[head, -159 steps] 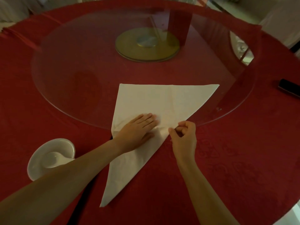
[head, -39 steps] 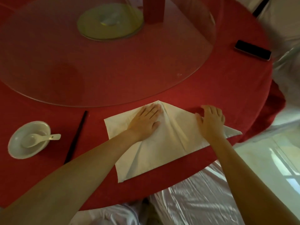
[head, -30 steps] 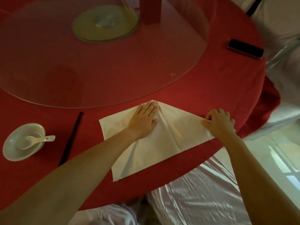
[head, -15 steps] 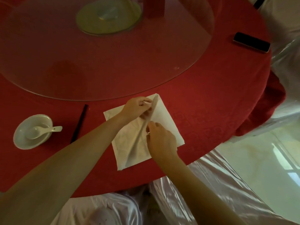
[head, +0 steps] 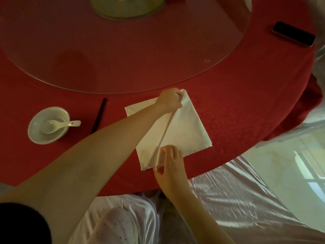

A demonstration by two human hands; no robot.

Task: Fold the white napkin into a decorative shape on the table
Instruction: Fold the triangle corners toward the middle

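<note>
White napkin (head: 182, 127) folded square, flat on red tablecloth (head: 246, 103) just outside the glass turntable (head: 158, 59) rim; left hand (head: 169, 101) pinches the corner nearest the turntable; right hand (head: 169, 162) pinches the diagonal crease at the end farthest from it

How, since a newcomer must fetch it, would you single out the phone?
Start at the red cloth and its glass turntable. Right of the turntable, near the cloth's far right edge, lies the phone. It is a flat black slab, unlike the thin dark stick lying left, beside the white bowl.
</note>
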